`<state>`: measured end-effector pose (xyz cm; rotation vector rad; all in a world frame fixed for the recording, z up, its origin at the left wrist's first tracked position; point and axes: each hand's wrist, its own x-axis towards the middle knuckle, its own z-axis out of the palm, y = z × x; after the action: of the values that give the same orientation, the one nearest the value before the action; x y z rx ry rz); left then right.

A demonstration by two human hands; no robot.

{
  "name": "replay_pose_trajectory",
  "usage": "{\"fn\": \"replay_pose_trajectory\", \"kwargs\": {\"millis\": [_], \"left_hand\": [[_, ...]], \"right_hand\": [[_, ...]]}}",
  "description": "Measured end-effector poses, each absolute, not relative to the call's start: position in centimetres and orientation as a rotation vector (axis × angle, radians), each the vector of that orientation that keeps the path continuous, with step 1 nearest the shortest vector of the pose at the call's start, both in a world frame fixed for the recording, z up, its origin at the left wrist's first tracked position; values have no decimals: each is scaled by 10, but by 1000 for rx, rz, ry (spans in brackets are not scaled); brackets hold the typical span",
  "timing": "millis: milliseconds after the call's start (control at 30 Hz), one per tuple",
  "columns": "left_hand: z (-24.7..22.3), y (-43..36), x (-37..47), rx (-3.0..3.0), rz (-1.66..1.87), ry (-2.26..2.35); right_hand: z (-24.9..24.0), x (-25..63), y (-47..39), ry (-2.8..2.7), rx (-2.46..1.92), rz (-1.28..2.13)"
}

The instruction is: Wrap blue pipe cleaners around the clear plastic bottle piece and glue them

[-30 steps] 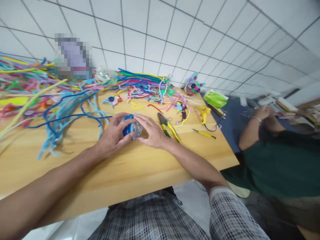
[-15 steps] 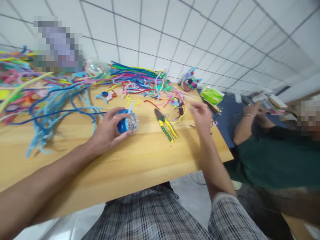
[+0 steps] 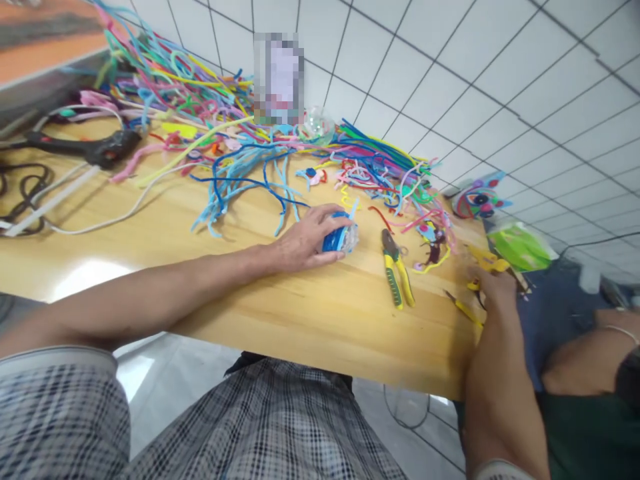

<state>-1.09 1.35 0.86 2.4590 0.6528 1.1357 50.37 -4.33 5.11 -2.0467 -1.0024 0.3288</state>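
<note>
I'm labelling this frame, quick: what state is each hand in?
Left hand: closed around the blue-and-clear object.
Right hand: at the yellow glue gun; whether closed on it, cannot tell.

The table [image 3: 280, 300] had a smooth, glossy surface of pale, grained wood. On it, the pliers [image 3: 397, 270] had dark metal-looking jaws and smooth yellow-and-green grips. Left of the pliers was a shiny, clear and blue plastic-looking ball [image 3: 341, 235]; beyond them, fuzzy, matt craft stems [image 3: 375, 150] lay heaped.
</note>
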Motion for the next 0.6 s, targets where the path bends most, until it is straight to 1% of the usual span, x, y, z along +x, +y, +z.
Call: {"fn": "replay_pose_trajectory", "kwargs": {"millis": [100,200,267,400,500,600], "left_hand": [[7,14,-10,2416,1172,630],[3,16,-9,2379,1221,605],[-1,17,-9,2325,1244,606],[-9,18,-9,2175,1250,643],[-7,17,-11,2106,1232,663],[1,15,-12,2088,1190,683]], "right_hand": [[62,485,-38,-883,-2069,205],[85,459,-45,-953,-1970,203],[103,433,-54,-1096,-1833,269],[124,365,-71,-1512,-1560,617],[122,318,-77,-1763,-1447,718],[113,292,-82,-1938,-1387,761]]}}
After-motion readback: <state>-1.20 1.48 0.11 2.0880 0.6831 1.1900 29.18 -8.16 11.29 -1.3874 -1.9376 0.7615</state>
